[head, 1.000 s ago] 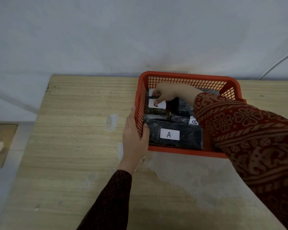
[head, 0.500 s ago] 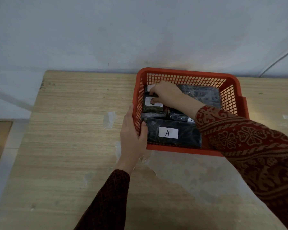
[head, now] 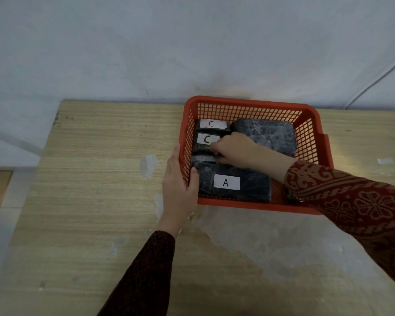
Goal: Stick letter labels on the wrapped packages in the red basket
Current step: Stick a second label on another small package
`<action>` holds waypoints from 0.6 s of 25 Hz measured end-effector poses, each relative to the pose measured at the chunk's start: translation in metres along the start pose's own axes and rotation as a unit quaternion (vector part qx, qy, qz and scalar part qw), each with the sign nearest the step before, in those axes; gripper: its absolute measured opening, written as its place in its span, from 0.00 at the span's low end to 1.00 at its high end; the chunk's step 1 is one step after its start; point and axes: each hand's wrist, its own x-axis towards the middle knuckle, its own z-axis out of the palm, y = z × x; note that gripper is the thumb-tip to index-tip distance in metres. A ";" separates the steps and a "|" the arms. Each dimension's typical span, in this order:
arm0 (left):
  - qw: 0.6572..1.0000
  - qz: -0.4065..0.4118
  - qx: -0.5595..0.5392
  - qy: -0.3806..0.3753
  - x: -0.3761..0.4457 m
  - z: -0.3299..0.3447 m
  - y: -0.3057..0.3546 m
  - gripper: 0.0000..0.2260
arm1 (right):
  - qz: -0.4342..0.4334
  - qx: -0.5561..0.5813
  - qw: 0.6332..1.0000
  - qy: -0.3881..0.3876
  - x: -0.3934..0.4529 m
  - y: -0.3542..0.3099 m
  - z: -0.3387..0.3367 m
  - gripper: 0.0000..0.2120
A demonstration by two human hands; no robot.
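In the head view, the right hand (head: 234, 148) had slid back from the far-left corner of the red basket (head: 249, 103), and that uncovered 2 white labels (head: 211, 123) marked C, one on each of the 2 small wrapped packages (head: 203, 147) along the left wall. Half a second earlier those fingers lay over the nearer C label (head: 207, 139); now its fingertips (head: 214, 148) rested just at that label's near-right edge, curled loosely and, as far as I could tell, gripping nothing. The left hand (head: 179, 181) was clamped on the basket's left wall, thumb inside the mesh. The A package (head: 234, 184) sat at the near wall. The large far-right package (head: 268, 135) showed no label (its near part was hidden by the wrist), so it probably came next.
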 end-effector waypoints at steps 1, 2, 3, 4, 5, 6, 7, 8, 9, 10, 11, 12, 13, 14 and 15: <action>1.000 -0.001 -0.001 -0.001 0.000 0.000 0.000 0.27 | 0.000 -0.034 0.999 -0.011 -0.001 -0.002 0.001 0.13; 1.000 -0.001 -0.001 -0.002 0.000 0.001 0.000 0.27 | 0.001 -0.055 0.998 -0.020 0.000 -0.004 0.002 0.13; 1.000 -0.001 0.000 -0.004 0.000 0.001 0.000 0.27 | 0.009 -0.057 0.998 -0.032 0.001 -0.006 0.001 0.13; 1.000 -0.001 0.000 -0.006 0.000 0.001 0.000 0.27 | 0.023 -0.039 0.998 -0.045 0.002 -0.008 -0.002 0.13; 1.000 -0.001 0.001 -0.008 0.000 0.000 0.000 0.27 | 0.038 -0.014 0.998 -0.057 0.002 -0.007 -0.005 0.13; 1.000 -0.001 0.000 -0.009 0.000 0.000 0.000 0.27 | 0.046 0.014 0.997 -0.063 0.002 -0.006 -0.007 0.13; 1.000 0.000 -0.001 -0.009 0.000 0.000 0.000 0.27 | 0.050 0.039 0.996 -0.070 0.001 -0.003 -0.009 0.14; 1.000 0.001 -0.002 -0.008 0.000 0.000 0.000 0.27 | 0.051 0.069 0.993 -0.076 0.001 0.000 -0.011 0.15; 1.000 0.003 -0.003 -0.008 0.000 0.000 0.000 0.27 | 0.053 0.102 0.990 -0.081 0.000 0.003 -0.013 0.16; 1.000 0.005 -0.003 -0.007 0.000 0.000 0.000 0.27 | 0.056 0.137 0.986 -0.080 -0.001 0.006 -0.016 0.16; 1.000 0.006 -0.003 -0.006 0.000 0.000 0.001 0.27 | 0.060 0.168 0.981 -0.077 -0.002 0.008 -0.020 0.16; 1.000 0.006 -0.002 -0.007 0.000 0.000 0.001 0.27 | 0.067 0.197 0.976 -0.070 -0.004 0.011 -0.025 0.16; 1.000 0.006 0.000 -0.008 0.000 0.000 0.001 0.27 | 0.078 0.229 0.968 -0.061 -0.007 0.013 -0.029 0.16; 1.000 0.005 0.003 -0.009 -0.001 0.000 0.001 0.28 | 0.092 0.265 0.959 -0.049 -0.011 0.016 -0.032 0.16; 1.000 0.004 0.006 -0.010 -0.001 -0.001 0.001 0.28 | 0.106 0.302 0.947 -0.037 -0.016 0.019 -0.034 0.16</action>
